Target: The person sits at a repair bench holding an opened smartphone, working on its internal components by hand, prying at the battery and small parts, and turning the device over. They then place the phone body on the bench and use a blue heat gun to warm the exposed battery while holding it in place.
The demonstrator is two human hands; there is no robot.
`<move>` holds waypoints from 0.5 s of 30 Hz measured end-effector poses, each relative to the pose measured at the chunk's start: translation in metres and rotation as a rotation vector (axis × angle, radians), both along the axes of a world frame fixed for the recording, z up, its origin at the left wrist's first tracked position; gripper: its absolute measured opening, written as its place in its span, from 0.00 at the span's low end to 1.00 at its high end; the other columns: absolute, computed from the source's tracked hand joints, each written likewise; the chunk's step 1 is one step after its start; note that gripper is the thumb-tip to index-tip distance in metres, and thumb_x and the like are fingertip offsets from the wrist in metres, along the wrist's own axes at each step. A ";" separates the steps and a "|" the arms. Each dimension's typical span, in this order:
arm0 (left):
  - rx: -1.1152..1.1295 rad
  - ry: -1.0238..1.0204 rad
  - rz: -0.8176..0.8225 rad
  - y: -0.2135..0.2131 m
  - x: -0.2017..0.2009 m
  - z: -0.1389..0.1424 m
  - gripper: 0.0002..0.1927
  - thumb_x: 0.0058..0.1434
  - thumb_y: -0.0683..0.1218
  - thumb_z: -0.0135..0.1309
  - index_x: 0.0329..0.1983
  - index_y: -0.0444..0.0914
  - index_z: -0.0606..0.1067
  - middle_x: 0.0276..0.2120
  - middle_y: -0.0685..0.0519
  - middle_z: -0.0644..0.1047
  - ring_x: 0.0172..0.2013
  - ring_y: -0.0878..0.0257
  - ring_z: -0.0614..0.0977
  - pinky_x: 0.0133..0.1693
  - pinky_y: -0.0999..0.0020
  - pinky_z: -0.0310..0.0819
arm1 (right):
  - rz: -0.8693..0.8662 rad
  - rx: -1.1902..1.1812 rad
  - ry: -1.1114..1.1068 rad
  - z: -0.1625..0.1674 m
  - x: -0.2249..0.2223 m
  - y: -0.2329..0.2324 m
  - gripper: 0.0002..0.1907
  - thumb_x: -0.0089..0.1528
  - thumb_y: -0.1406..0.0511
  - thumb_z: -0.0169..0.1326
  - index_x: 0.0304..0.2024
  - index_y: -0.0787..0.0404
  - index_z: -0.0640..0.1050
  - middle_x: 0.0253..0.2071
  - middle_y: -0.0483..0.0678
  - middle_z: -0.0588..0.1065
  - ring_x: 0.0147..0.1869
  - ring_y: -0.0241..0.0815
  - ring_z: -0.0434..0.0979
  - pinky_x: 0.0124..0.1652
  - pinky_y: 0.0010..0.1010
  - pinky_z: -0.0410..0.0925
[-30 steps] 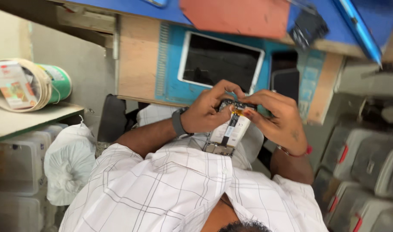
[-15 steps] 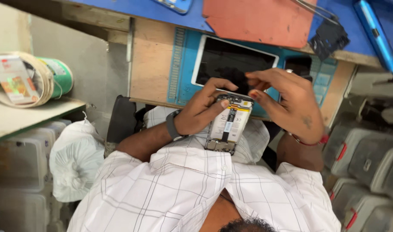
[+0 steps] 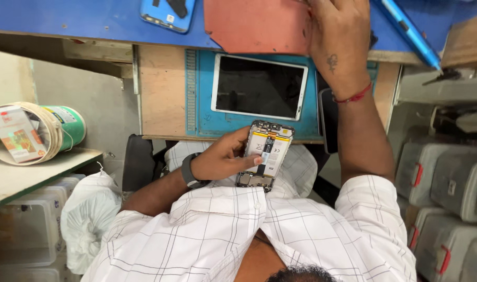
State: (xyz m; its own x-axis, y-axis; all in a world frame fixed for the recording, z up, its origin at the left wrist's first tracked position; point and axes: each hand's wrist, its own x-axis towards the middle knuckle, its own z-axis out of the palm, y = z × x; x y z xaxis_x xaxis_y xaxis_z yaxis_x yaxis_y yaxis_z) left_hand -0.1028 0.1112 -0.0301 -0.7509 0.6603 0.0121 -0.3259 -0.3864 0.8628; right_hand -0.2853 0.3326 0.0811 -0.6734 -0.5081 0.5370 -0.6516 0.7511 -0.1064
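My left hand (image 3: 223,159), with a dark watch (image 3: 189,171) on its wrist, holds an opened phone (image 3: 264,154) over my lap. The phone's back is off, and its battery and circuit board show. My thumb lies across the battery. My right hand (image 3: 337,36) is stretched far forward onto the blue bench top, resting at the edge of a red mat (image 3: 254,23). Its fingers run out of the frame, so I cannot see whether they hold anything. A red thread circles that wrist.
A white tablet (image 3: 259,86) lies on a blue-green cutting mat (image 3: 199,94) on a pulled-out wooden board. A dark phone (image 3: 327,120) is beside it. A blue phone (image 3: 168,11) and blue pen-like tool (image 3: 408,31) lie on the bench. Grey bins (image 3: 447,177) stand right; tape rolls (image 3: 71,125) and a white bag (image 3: 87,219) left.
My right hand has let go of the phone and reached forward to the bench top. My left hand keeps the phone alone and has brought it lower, nearer my body.
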 end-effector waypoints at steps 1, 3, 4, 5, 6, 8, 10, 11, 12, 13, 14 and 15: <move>0.034 -0.038 0.016 0.000 -0.003 0.003 0.29 0.71 0.39 0.54 0.71 0.31 0.59 0.61 0.47 0.74 0.60 0.64 0.75 0.62 0.66 0.72 | 0.034 -0.024 0.019 -0.003 -0.004 0.002 0.11 0.62 0.79 0.57 0.46 0.64 0.78 0.46 0.52 0.75 0.52 0.56 0.72 0.52 0.45 0.65; -0.003 -0.064 0.057 -0.001 -0.014 0.011 0.26 0.70 0.40 0.52 0.67 0.32 0.55 0.58 0.46 0.76 0.57 0.63 0.79 0.57 0.66 0.78 | 0.065 -0.048 0.065 -0.005 -0.008 0.007 0.12 0.61 0.79 0.56 0.46 0.64 0.78 0.46 0.52 0.75 0.52 0.56 0.72 0.51 0.44 0.64; -0.020 -0.087 0.069 -0.001 -0.020 0.017 0.26 0.70 0.40 0.51 0.64 0.33 0.53 0.56 0.45 0.77 0.56 0.63 0.81 0.55 0.66 0.81 | 0.054 -0.047 0.085 -0.004 -0.005 0.013 0.14 0.61 0.79 0.55 0.47 0.63 0.78 0.45 0.52 0.74 0.53 0.56 0.72 0.52 0.43 0.65; -0.073 -0.006 0.158 -0.003 -0.026 0.026 0.26 0.71 0.39 0.50 0.66 0.32 0.52 0.58 0.44 0.74 0.57 0.63 0.79 0.57 0.66 0.79 | 0.016 -0.045 0.082 -0.002 0.001 0.022 0.14 0.61 0.80 0.54 0.47 0.64 0.79 0.45 0.52 0.75 0.53 0.55 0.72 0.52 0.43 0.65; -0.124 0.074 0.237 -0.009 -0.033 0.036 0.27 0.73 0.38 0.50 0.69 0.30 0.51 0.59 0.43 0.72 0.59 0.64 0.77 0.59 0.66 0.77 | -0.022 -0.043 0.078 -0.001 0.006 0.031 0.14 0.62 0.80 0.53 0.48 0.64 0.79 0.45 0.52 0.75 0.52 0.54 0.72 0.52 0.43 0.65; -0.186 0.170 0.315 -0.020 -0.054 0.059 0.28 0.73 0.37 0.49 0.70 0.31 0.51 0.59 0.43 0.71 0.57 0.64 0.76 0.57 0.68 0.76 | -0.143 -0.046 0.049 0.000 0.018 0.057 0.12 0.64 0.81 0.55 0.48 0.65 0.79 0.45 0.51 0.76 0.50 0.53 0.72 0.50 0.43 0.65; -0.210 0.193 0.311 -0.037 -0.078 0.085 0.28 0.71 0.38 0.48 0.70 0.36 0.53 0.54 0.45 0.76 0.50 0.65 0.80 0.50 0.70 0.78 | -0.277 -0.045 0.019 -0.005 0.027 0.082 0.09 0.65 0.80 0.58 0.45 0.65 0.80 0.42 0.52 0.77 0.45 0.55 0.72 0.46 0.44 0.65; -0.223 0.206 0.308 -0.043 -0.091 0.097 0.28 0.70 0.39 0.48 0.70 0.38 0.54 0.52 0.46 0.78 0.46 0.66 0.82 0.46 0.71 0.79 | -0.346 -0.046 0.002 -0.010 0.032 0.094 0.08 0.65 0.79 0.61 0.43 0.65 0.81 0.39 0.53 0.77 0.43 0.56 0.71 0.43 0.45 0.64; -0.341 0.456 0.326 -0.046 -0.105 0.108 0.25 0.72 0.38 0.48 0.69 0.34 0.57 0.54 0.44 0.77 0.50 0.62 0.81 0.50 0.68 0.78 | -0.353 -0.028 0.009 -0.015 0.036 0.103 0.09 0.64 0.79 0.60 0.43 0.65 0.80 0.40 0.52 0.77 0.45 0.55 0.72 0.45 0.44 0.65; -0.452 0.709 0.341 -0.049 -0.118 0.117 0.22 0.73 0.37 0.47 0.69 0.30 0.60 0.56 0.42 0.76 0.54 0.58 0.81 0.53 0.65 0.77 | -0.358 -0.009 0.016 -0.022 0.039 0.109 0.10 0.63 0.79 0.58 0.43 0.64 0.80 0.41 0.51 0.77 0.48 0.54 0.72 0.48 0.44 0.66; -0.580 0.849 0.308 -0.043 -0.134 0.122 0.20 0.74 0.38 0.48 0.67 0.30 0.63 0.54 0.41 0.77 0.52 0.56 0.81 0.52 0.63 0.77 | -0.363 -0.002 0.020 -0.027 0.042 0.113 0.10 0.62 0.79 0.58 0.43 0.63 0.80 0.42 0.50 0.77 0.49 0.54 0.73 0.49 0.43 0.66; -0.699 0.994 0.280 -0.040 -0.150 0.123 0.18 0.75 0.39 0.49 0.66 0.29 0.67 0.53 0.40 0.77 0.50 0.54 0.81 0.50 0.61 0.77 | -0.368 0.005 0.024 -0.032 0.045 0.116 0.11 0.62 0.79 0.57 0.43 0.63 0.80 0.43 0.49 0.77 0.50 0.53 0.73 0.51 0.42 0.67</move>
State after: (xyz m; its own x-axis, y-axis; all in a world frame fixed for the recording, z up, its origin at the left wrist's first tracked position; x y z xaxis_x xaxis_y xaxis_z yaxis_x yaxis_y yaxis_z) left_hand -0.2532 0.0716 0.0928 -0.7331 0.5732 0.3660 0.6048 0.3033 0.7364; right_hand -0.2406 0.4484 0.0490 -0.7989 -0.2368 0.5528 -0.3402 0.9360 -0.0907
